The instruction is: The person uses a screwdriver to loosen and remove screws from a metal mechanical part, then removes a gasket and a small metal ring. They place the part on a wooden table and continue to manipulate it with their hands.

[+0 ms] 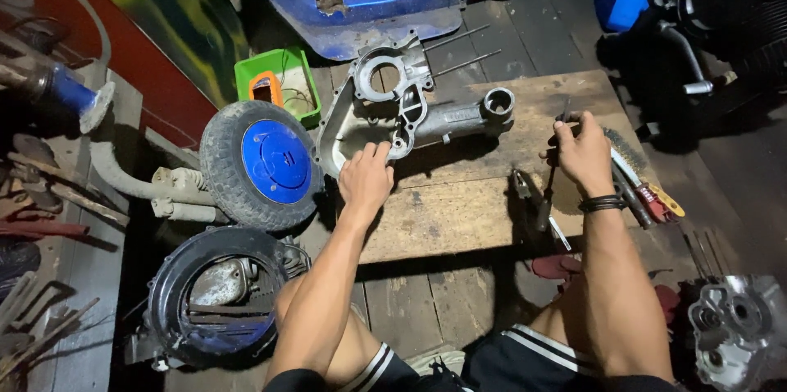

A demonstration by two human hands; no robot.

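My left hand (366,180) rests open on the engine crankcase (402,109), long axis running right; right hand (584,150) clenches a thin tool (561,125).

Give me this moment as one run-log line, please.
left hand: on engine casing | right hand: gripping thin tool | wooden board: under both

One head-worn view looks steeply down, close over the wooden board (459,211)
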